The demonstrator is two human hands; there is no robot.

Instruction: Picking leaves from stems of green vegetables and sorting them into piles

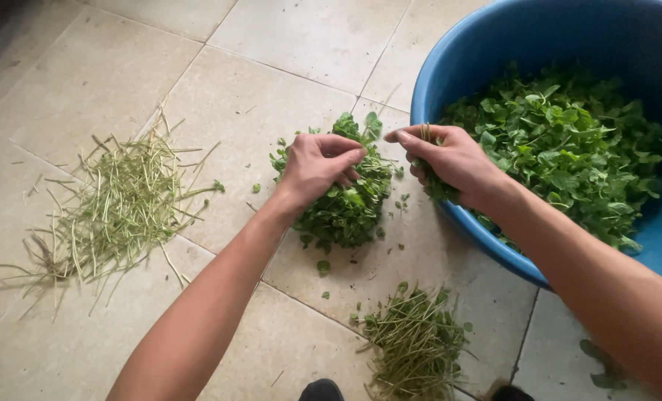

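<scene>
Nearest the viewer, at the lower edge, a small heap of thin green stripped stems (416, 345) lies on the pale beige tiled floor (271, 67), with a few loose leaves scattered around it. Two dark shoe tips show at the bottom edge on either side of this heap.

Both bare forearms reach up from the lower edge toward the middle of the view. The left hand (318, 165) is closed, fingers curled down over the top of a dense bunch of leafy green herb sprigs (349, 200) that rests on the floor between the two hands; the fingertips press into the foliage. The right hand (453, 158) is closed in a pinch, thumb and fingers gripping a slim bundle of pale green stalks (424, 134) whose cut ends stick up above the knuckles, while the leafy part hangs below the palm. This hand sits just over the near rim of the large round blue plastic basin (494, 245), and it lies just beside the herb bunch without clearly touching it.

To the left, well apart from the hands, a wider, looser pile of pale yellow-green bare stems (116, 208) is spread over the tiles.

Farthest away, at upper right, the basin holds a deep mass of picked green leaves (568, 141) that covers most of its visible interior.
</scene>
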